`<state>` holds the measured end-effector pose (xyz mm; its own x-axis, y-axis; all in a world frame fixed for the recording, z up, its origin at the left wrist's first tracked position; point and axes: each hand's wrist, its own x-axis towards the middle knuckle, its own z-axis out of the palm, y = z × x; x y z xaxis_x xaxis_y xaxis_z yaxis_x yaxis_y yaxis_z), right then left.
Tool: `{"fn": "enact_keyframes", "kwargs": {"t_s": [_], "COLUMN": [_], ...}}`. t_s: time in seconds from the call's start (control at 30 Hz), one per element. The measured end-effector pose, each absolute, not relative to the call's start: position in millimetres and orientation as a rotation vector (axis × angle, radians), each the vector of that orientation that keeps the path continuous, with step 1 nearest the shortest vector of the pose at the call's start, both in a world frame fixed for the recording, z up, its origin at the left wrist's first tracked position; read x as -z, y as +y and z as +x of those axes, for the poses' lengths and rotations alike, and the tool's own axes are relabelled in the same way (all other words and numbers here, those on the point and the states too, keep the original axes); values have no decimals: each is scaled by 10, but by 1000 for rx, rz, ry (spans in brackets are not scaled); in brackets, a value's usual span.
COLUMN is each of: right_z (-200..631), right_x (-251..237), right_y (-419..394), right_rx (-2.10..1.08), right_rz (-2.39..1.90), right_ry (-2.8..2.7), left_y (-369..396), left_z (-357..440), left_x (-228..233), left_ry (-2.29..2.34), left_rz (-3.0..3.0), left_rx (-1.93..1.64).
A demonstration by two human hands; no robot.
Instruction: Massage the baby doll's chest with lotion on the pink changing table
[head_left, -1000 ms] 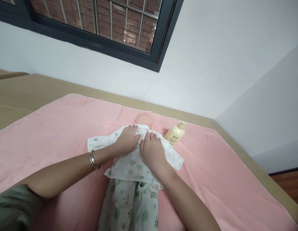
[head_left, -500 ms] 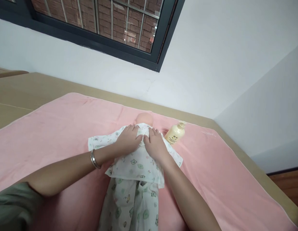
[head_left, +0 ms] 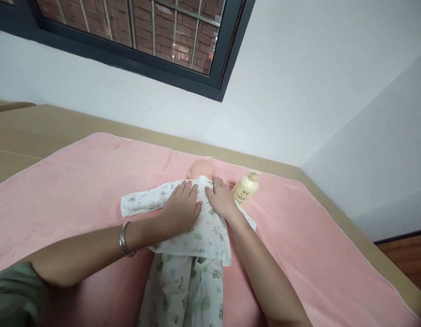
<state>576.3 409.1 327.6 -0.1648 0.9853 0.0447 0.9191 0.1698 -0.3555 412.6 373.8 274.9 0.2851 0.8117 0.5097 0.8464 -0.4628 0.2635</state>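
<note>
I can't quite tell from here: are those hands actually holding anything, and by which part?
Nothing is gripped. The left hand lies flat on the chest of the doll's printed top; the right hand presses near its collar, fingers extended.

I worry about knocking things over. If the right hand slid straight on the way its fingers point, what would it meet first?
The right hand points up toward the doll's head, probably met first; the lotion bottle lies just beside that line.

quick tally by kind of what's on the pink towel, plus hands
Dolls: 1, baby doll in a printed top and trousers
Bottles: 1, cream pump bottle
Hands: 2, left hand and right hand, both flat on the top
Bracelets: 1, bracelet on the left wrist
Total: 5
</note>
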Motion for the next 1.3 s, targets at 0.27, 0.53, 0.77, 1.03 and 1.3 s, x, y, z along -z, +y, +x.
{"fn": "enact_keyframes", "kwargs": {"t_s": [0.27,0.53,0.77,1.03,1.3], "right_z": [5646,5594,5677,5718,5841], "right_x": [-3407,-3398,-3273,-3276,-3248], "right_y": [3825,3769,3949,3967,4059], "right_rx": [-170,-191,-268,-335,-392], "right_rz": [-1911,-1935,-1867,-1795,-1702], "right_ry": [-2343,-2333,-2269,-2242,-2251], "left_y": [4032,4138,4120,4135,3857], "left_z": [4014,3991,3996,3988,4072], "left_x": [-2977,-3034,-2961,-2934,-2868], "left_ry": [-1896,-2033,-1958,-1924,-1703], "left_rz": [-2611,-2640,-2604,-2604,-2475], "left_rx": [885,780,793,857,787]}}
